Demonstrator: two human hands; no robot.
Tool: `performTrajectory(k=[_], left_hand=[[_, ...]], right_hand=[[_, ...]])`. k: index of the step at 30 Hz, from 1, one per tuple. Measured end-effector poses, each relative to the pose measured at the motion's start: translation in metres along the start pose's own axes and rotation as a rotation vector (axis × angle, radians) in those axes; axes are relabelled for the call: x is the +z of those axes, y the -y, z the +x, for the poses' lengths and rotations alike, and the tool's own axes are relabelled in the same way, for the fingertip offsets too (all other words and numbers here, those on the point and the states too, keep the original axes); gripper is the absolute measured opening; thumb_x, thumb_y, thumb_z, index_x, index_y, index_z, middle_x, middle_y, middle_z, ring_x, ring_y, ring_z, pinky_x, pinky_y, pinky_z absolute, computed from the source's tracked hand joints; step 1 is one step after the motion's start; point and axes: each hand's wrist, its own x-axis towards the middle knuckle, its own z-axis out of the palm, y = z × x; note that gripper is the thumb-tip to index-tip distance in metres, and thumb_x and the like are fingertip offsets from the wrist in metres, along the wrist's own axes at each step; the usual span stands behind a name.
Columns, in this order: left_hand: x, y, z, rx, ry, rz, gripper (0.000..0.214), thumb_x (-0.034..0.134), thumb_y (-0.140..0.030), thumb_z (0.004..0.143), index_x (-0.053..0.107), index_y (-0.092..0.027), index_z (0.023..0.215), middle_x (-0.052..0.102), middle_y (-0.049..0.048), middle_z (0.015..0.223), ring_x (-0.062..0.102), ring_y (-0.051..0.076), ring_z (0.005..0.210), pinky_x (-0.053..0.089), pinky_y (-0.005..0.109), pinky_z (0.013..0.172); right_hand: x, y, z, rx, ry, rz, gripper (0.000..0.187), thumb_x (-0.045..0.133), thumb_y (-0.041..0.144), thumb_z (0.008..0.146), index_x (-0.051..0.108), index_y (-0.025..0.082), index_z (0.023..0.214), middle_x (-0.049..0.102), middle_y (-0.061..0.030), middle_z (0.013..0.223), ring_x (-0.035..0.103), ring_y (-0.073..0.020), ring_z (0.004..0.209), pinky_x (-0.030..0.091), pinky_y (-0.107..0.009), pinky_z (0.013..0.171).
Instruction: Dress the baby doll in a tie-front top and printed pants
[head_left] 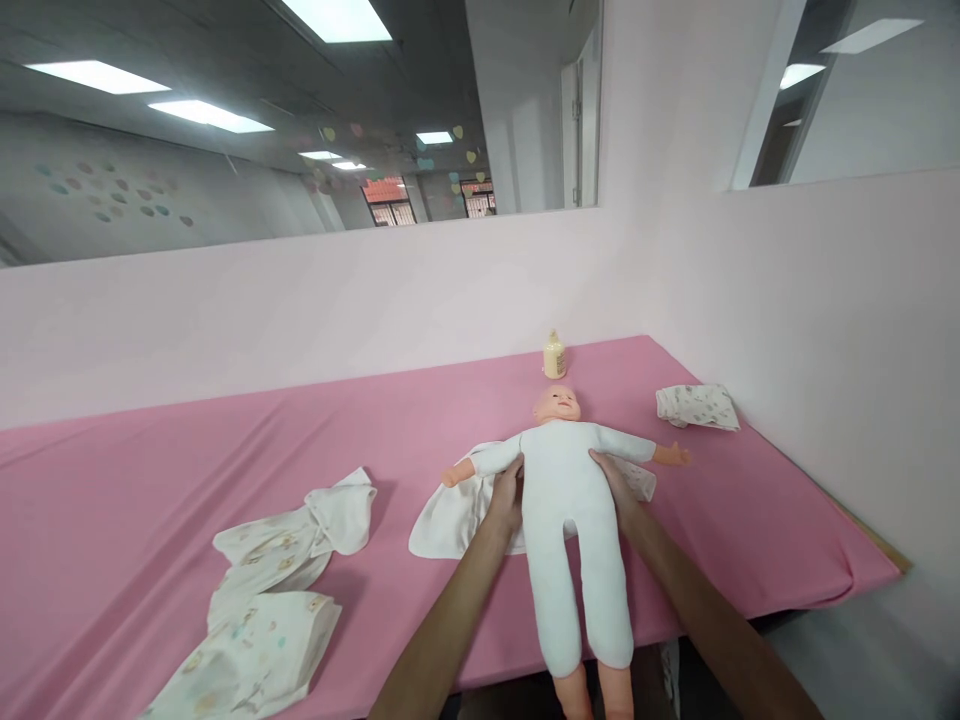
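Observation:
A baby doll [568,475] with a white cloth body lies face up, its head toward the wall and its feet past the table's near edge. My left hand [508,492] grips its torso under one arm. On the other side my right hand [611,475] holds the torso the same way, its thumb on the chest. The fingers of both hands are partly hidden behind the doll. Spread beneath the doll is a white cloth [450,515], which shows on both sides of it.
A pink sheet [405,420] covers the table. Crumpled printed baby clothes [274,600] lie at the left. A cream pump bottle [554,357] stands beyond the doll's head, and a folded printed cloth [697,406] lies at the right. Walls [300,310] border the back and right.

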Motion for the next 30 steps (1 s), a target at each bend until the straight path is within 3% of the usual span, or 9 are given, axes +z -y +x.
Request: performTrajectory(k=[7,11,15,18,22,24,26,30], left_hand=[[-0.001,0.006,0.004,0.064,-0.024,-0.089,0.037,0.079,-0.026,0.068,0.064,-0.014,0.100,0.073,0.0112,0.097,0.069,0.027,0.095,0.056,0.037,0.084],[-0.005,0.002,0.004,0.020,0.026,-0.058,0.034,0.078,-0.023,0.070,0.063,-0.014,0.099,0.073,0.0092,0.097,0.068,0.024,0.095,0.056,0.034,0.086],[-0.006,-0.003,0.002,-0.024,0.045,-0.015,0.029,0.076,-0.025,0.073,0.062,-0.014,0.095,0.072,0.0094,0.096,0.068,0.023,0.095,0.057,0.033,0.085],[-0.008,-0.006,0.001,-0.050,0.054,0.012,0.025,0.074,-0.023,0.074,0.061,-0.015,0.094,0.071,0.0099,0.097,0.068,0.023,0.095,0.057,0.032,0.086],[-0.022,-0.016,-0.004,-0.101,0.087,0.052,0.018,0.070,-0.012,0.072,0.061,-0.013,0.088,0.071,0.0133,0.100,0.069,0.024,0.095,0.056,0.035,0.089],[-0.035,-0.025,-0.008,-0.096,0.085,0.084,0.017,0.067,-0.009,0.072,0.061,-0.012,0.088,0.070,0.0148,0.105,0.069,0.023,0.096,0.055,0.035,0.092],[-0.052,-0.036,-0.012,-0.017,0.049,0.223,0.017,0.063,-0.012,0.076,0.062,-0.012,0.093,0.069,0.0151,0.107,0.069,0.023,0.097,0.055,0.035,0.092],[-0.082,-0.057,-0.013,0.226,-0.124,0.642,0.020,0.054,-0.021,0.082,0.063,-0.013,0.098,0.070,0.0117,0.099,0.067,0.024,0.095,0.053,0.038,0.088]], right_hand=[[-0.008,0.002,-0.001,0.014,0.005,-0.064,0.058,0.069,0.053,0.076,0.063,0.013,0.117,0.073,-0.0118,0.093,0.069,-0.0256,0.088,0.056,-0.029,0.068],[-0.012,0.004,0.001,0.044,-0.009,-0.127,0.062,0.070,0.055,0.074,0.061,0.015,0.120,0.073,-0.0107,0.096,0.068,-0.0255,0.091,0.057,-0.030,0.070],[-0.013,0.007,0.002,-0.032,0.041,-0.236,0.052,0.067,0.055,0.077,0.067,0.017,0.112,0.072,-0.0106,0.100,0.066,-0.0244,0.097,0.055,-0.029,0.079],[-0.016,0.011,0.004,-0.117,0.055,-0.493,0.047,0.056,0.058,0.083,0.071,0.017,0.099,0.072,-0.0113,0.098,0.066,-0.0251,0.098,0.053,-0.030,0.081],[-0.019,0.019,0.006,-0.225,-0.067,-0.917,0.044,0.045,0.053,0.088,0.068,0.015,0.089,0.070,-0.0129,0.095,0.064,-0.0296,0.095,0.049,-0.040,0.085],[-0.015,0.024,0.003,-0.331,-0.134,-1.065,0.037,0.047,0.045,0.088,0.065,0.015,0.096,0.068,-0.0137,0.102,0.061,-0.0307,0.100,0.045,-0.044,0.090],[-0.001,0.025,-0.002,-0.530,-0.123,-1.246,0.033,0.046,0.038,0.089,0.063,0.014,0.106,0.065,-0.0142,0.111,0.058,-0.0297,0.107,0.043,-0.043,0.094],[0.054,0.019,-0.001,-0.868,0.202,-1.507,0.035,0.045,0.032,0.092,0.058,0.015,0.120,0.061,-0.0138,0.121,0.053,-0.0273,0.117,0.039,-0.039,0.101]])
